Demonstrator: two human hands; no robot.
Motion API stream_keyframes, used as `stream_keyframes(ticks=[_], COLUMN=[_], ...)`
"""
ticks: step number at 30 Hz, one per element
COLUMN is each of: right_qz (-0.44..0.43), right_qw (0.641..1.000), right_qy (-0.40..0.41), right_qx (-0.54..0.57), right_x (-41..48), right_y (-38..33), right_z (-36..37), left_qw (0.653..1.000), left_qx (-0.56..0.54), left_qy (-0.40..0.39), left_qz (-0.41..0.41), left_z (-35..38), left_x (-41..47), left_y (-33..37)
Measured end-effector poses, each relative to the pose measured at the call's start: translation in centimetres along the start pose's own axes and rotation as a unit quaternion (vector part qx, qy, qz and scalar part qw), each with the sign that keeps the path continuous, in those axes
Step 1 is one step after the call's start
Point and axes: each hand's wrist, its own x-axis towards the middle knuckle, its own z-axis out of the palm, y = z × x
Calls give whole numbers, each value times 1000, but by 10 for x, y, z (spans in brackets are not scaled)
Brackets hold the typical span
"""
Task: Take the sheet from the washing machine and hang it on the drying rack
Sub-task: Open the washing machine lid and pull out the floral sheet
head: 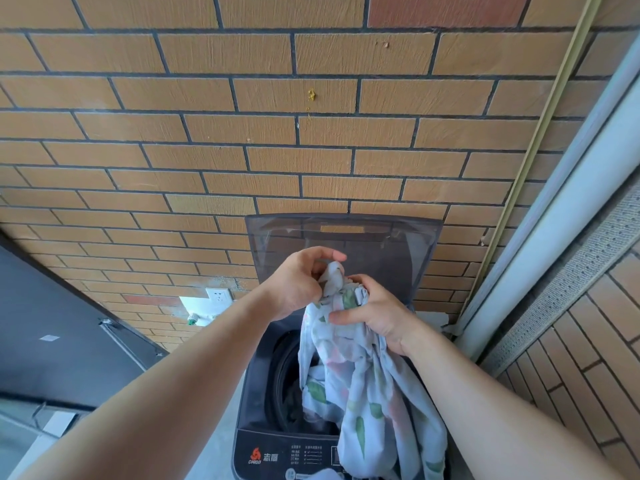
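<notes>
Sheet (pixel 367 386): pale fabric with a green and pink leaf print, bunched into a rope. Its top end is held up above the washer (pixel 263 441); its lower part trails down into the drum and over the front rim on the right.
Long axis: near vertical, running from the fingers down toward the drum mouth.
Key relation: the sheet hangs straight below both hands, so the lift out is upward and toward the person. How much fabric remains in the drum cannot be told; the drum interior is dark.
Left hand (pixel 298 289): fingers (pixel 329 254) curled and pinched on the topmost tip of the sheet. This hand is the higher one.
Right hand (pixel 374 313): fingers closed around the bunch just below the left hand, palm facing inward, thumb across the front.
Arms: both reach forward, nearly straight, and converge over the washer.
Lid (pixel 346 244): raised, standing against the brick wall (pixel 242 133) behind the hands.
Rack: not in view.
Stage: judged as mid-removal; hanging not yet begun.
</notes>
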Motion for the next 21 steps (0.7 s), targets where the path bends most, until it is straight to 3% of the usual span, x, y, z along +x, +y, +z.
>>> stream_keyframes(ticks=[2, 5, 9, 14, 17, 21], right_qz=[-17, -41, -87, -120, -126, -129], right_qw=[999, 998, 995, 987, 984, 984], right_qy=[28, 48, 54, 91, 110, 122], right_qx=[0, 3, -4, 47, 63, 7], right_x=[2, 5, 6, 10, 9, 7], right_y=[-2, -7, -17, -31, -34, -34], right_z=[-2, -5, -1, -12, -21, -28], left_qw=[999, 985, 952, 950, 936, 929], left_qx=[15, 137, 296, 293, 336, 341], left_qy=[34, 104, 77, -15, 39, 117], left_qz=[9, 10, -26, -108, -102, -84], left_z=[-2, -4, 4, 10, 10, -2], left_x=[3, 7, 9, 8, 12, 18], left_y=[-8, -20, -44, -81, -84, -66])
